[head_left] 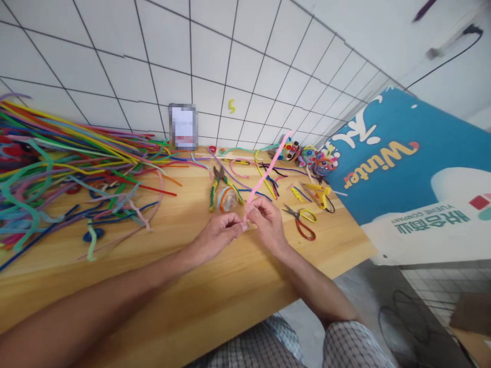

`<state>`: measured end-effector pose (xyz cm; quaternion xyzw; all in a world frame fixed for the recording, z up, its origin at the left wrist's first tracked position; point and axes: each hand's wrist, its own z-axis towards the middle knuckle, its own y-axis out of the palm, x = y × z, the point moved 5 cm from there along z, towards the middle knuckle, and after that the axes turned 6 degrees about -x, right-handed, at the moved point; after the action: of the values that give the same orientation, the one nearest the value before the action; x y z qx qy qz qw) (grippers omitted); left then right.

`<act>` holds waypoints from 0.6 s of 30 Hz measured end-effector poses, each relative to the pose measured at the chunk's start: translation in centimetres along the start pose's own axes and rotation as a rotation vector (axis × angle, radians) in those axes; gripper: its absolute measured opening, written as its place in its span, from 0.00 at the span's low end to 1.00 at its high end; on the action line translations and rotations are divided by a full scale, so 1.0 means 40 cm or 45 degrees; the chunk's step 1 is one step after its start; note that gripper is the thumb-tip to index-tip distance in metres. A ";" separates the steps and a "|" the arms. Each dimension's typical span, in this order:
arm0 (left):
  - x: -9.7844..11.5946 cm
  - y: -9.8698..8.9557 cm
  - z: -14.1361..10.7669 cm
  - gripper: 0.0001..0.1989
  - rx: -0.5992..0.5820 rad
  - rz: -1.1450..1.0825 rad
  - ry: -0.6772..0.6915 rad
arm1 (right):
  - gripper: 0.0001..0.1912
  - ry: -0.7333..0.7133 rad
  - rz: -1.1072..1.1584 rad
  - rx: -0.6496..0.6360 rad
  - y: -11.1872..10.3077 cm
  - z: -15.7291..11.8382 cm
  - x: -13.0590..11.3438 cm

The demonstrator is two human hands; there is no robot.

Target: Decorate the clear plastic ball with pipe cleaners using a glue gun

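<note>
Pink pipe cleaner (270,169) | slim, fuzzy, nearly straight | long axis slants up and rightward, away from the fingers | lower end pinched in fingertips of left hand (218,233) and right hand (268,225)

Place: small craft workshop
Workbench (184,212): wooden, heaped with chenille pipe cleaners (76,134)
Tools: pliers (220,176), scissors (298,215), yellow glue gun (321,193)
Wall (169,46): white tiles, dark lines
Banner (402,174): printed "YUENE COMPANY"

left hand (217,232), right hand (268,225) pinch pink pipe cleaner (270,168); scissors (297,215) near right hand.
</note>
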<state>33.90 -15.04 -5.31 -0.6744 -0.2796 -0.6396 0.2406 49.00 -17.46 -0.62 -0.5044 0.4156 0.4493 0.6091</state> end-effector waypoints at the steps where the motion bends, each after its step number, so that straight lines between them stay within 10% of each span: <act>1: 0.003 0.002 -0.002 0.23 0.003 0.000 0.017 | 0.20 0.012 0.016 0.013 0.000 0.002 0.007; 6: 0.035 -0.001 -0.018 0.18 0.088 0.111 0.196 | 0.26 0.130 0.275 0.028 -0.003 0.021 0.037; 13: 0.016 0.013 -0.022 0.16 0.036 0.125 0.277 | 0.30 0.233 0.199 -0.440 -0.025 -0.003 0.025; 18: 0.030 0.019 -0.029 0.16 0.078 0.178 0.395 | 0.32 0.229 0.130 -0.377 -0.047 -0.003 0.038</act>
<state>33.59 -16.31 -4.01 -0.5777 -0.2108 -0.7091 0.3451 51.18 -17.53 -1.66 -0.6048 0.4228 0.4891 0.4650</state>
